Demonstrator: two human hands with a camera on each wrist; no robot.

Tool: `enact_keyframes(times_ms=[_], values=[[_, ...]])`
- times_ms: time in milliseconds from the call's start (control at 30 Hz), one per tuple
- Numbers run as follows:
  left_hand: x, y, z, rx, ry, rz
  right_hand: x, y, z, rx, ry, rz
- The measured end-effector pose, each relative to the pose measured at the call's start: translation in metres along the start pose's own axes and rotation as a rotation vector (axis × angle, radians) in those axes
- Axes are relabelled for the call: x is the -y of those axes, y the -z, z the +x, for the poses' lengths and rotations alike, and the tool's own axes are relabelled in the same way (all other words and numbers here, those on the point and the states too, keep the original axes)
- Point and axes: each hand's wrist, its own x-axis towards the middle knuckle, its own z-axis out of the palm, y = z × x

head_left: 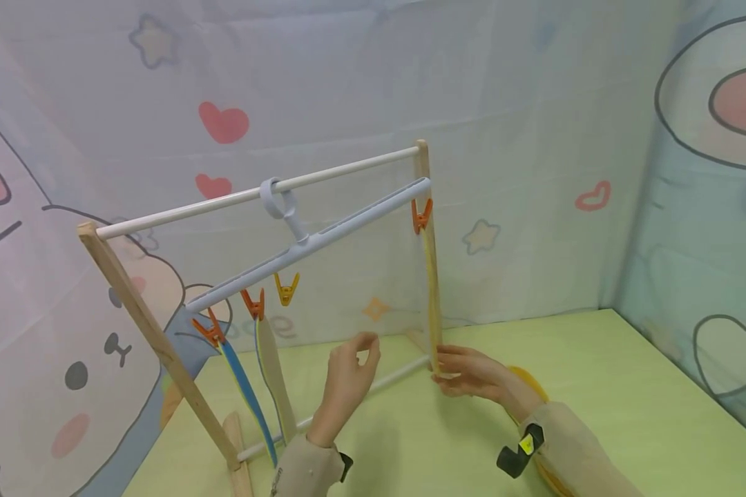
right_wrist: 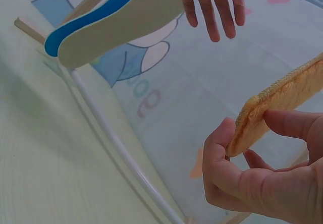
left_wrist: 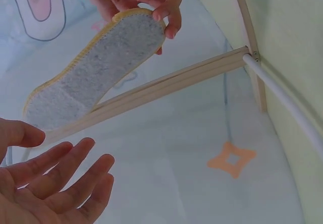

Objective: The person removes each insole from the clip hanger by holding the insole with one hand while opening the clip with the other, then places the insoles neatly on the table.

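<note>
A fuzzy yellow-edged insole [head_left: 432, 290] with a speckled grey face hangs from an orange clip [head_left: 421, 217] at the right end of a white hanger [head_left: 304, 245]. Its lower end is pinched between the thumb and fingers of my right hand [head_left: 472, 373]. My left hand [head_left: 351, 369] is held up in front of the rack, holding nothing; the left wrist view shows its fingers spread near the insole's other end. To its left, a blue insole [head_left: 245, 393] and a beige insole [head_left: 275, 376] hang from orange clips. A yellow clip [head_left: 287, 290] on the hanger carries nothing.
The hanger hooks over the white top rod [head_left: 360, 164] of a rack with wooden posts [head_left: 155, 338], tilting up to the right. The rack stands on a green table [head_left: 597, 400] before a printed curtain. Something yellow [head_left: 525, 379] lies beneath my right forearm.
</note>
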Motion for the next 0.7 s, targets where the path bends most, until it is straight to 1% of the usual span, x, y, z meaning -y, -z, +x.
enact_keyframes(times_ms=[100,233,367,533,700], values=[[-0.004,0.002,0.006,-0.008,-0.028,-0.008,-0.001,-0.001,-0.002,0.008,0.005,0.007],[-0.010,0.005,0.015,-0.014,-0.048,-0.043,-0.002,-0.003,-0.004,0.026,0.012,0.008],[-0.019,0.008,0.025,-0.007,-0.036,-0.085,-0.004,-0.004,-0.004,0.027,0.014,0.007],[-0.029,0.011,0.038,-0.001,-0.039,-0.096,-0.005,-0.004,-0.006,0.024,0.012,0.008],[-0.039,0.012,0.049,0.032,-0.032,-0.118,-0.005,-0.004,-0.007,0.025,0.010,0.008]])
